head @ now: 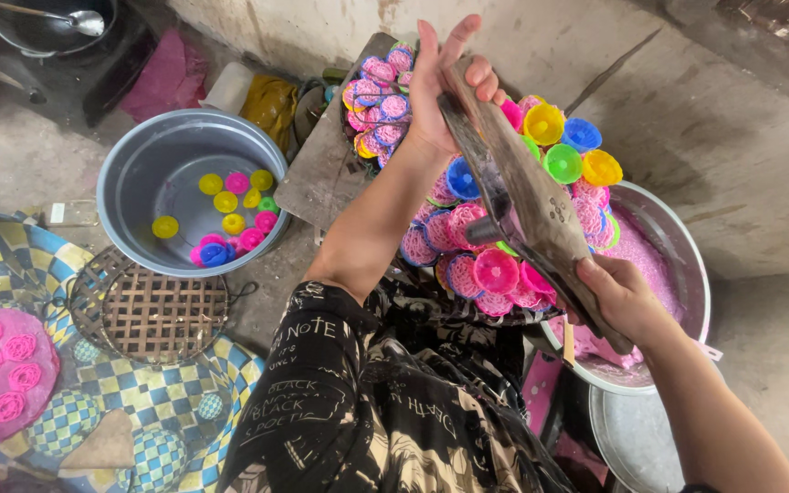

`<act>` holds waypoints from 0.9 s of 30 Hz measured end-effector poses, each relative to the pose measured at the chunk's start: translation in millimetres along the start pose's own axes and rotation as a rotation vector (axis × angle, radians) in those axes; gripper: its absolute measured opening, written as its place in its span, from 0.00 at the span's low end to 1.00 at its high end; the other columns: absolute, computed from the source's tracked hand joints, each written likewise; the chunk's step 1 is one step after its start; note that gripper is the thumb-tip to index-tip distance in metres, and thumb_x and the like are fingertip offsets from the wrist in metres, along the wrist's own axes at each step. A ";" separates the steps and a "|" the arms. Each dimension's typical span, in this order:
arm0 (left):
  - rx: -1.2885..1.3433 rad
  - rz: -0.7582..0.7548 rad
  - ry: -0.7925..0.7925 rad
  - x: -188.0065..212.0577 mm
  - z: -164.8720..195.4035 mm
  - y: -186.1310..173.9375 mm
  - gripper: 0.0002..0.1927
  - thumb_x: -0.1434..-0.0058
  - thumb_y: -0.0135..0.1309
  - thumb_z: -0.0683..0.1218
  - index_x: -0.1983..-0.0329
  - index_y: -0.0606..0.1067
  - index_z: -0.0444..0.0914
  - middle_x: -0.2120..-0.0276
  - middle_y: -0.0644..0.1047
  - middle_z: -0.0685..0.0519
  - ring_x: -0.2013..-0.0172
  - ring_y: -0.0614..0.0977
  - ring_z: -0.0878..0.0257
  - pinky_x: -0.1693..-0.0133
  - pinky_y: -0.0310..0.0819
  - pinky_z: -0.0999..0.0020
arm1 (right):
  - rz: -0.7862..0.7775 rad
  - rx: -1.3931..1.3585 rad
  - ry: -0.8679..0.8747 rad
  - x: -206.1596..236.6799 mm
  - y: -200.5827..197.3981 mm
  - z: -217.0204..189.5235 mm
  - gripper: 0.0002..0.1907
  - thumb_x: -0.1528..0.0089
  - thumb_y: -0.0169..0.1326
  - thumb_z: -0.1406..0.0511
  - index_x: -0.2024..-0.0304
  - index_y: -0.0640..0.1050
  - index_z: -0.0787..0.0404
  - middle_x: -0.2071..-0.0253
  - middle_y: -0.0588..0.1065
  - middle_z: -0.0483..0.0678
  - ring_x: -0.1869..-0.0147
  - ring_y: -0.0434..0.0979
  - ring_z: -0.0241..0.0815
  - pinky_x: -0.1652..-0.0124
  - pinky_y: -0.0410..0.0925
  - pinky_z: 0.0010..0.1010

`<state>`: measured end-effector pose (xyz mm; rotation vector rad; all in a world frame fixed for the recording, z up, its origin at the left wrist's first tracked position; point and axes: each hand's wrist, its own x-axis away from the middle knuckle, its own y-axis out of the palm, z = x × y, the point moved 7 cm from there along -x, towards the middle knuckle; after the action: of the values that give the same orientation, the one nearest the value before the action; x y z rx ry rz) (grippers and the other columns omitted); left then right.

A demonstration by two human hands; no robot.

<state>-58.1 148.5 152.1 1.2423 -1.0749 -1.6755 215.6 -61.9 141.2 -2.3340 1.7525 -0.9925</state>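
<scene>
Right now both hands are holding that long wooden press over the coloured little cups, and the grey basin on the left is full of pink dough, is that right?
Not quite. The head view shows the grey basin on the left holding a few loose coloured cups, not pink dough. The rest stands: the left hand and right hand hold the long wooden press over the cups.

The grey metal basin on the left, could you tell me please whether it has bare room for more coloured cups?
Yes: the grey metal basin is bare on its left half, beside the lone yellow cup. Its right side is clustered with small plastic cups. The tray of pink-filled cups under both hands is packed.
</scene>
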 end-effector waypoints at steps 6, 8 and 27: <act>0.000 -0.010 0.035 -9.3 20.9 -1.4 0.38 0.36 0.40 0.76 0.38 0.67 0.44 0.78 0.67 0.56 0.76 0.72 0.61 0.65 0.69 0.60 | 0.134 0.114 -0.023 -11.1 8.1 -15.7 0.22 0.32 0.47 0.53 0.58 0.81 0.66 0.76 0.77 0.49 0.76 0.75 0.38 0.73 0.68 0.32; 0.002 -0.014 0.039 -12.7 16.3 0.3 0.37 0.36 0.40 0.76 0.40 0.68 0.44 0.79 0.67 0.57 0.77 0.71 0.62 0.67 0.67 0.61 | 0.167 0.160 -0.021 -7.2 2.6 -19.1 0.21 0.33 0.49 0.53 0.55 0.81 0.64 0.75 0.77 0.50 0.75 0.74 0.36 0.73 0.68 0.32; -0.604 -0.239 -0.178 14.0 31.2 47.9 0.50 0.38 0.44 0.76 0.24 0.61 0.40 0.30 0.70 0.35 0.32 0.74 0.49 0.32 0.65 0.53 | 0.125 -0.210 -0.322 -0.8 19.5 -36.1 0.34 0.27 0.34 0.46 0.62 0.76 0.69 0.78 0.75 0.50 0.78 0.73 0.40 0.77 0.66 0.31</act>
<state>-86.8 124.7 197.6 0.8563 -0.4568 -2.1151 180.4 -56.4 161.4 -2.3020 1.9134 -0.4029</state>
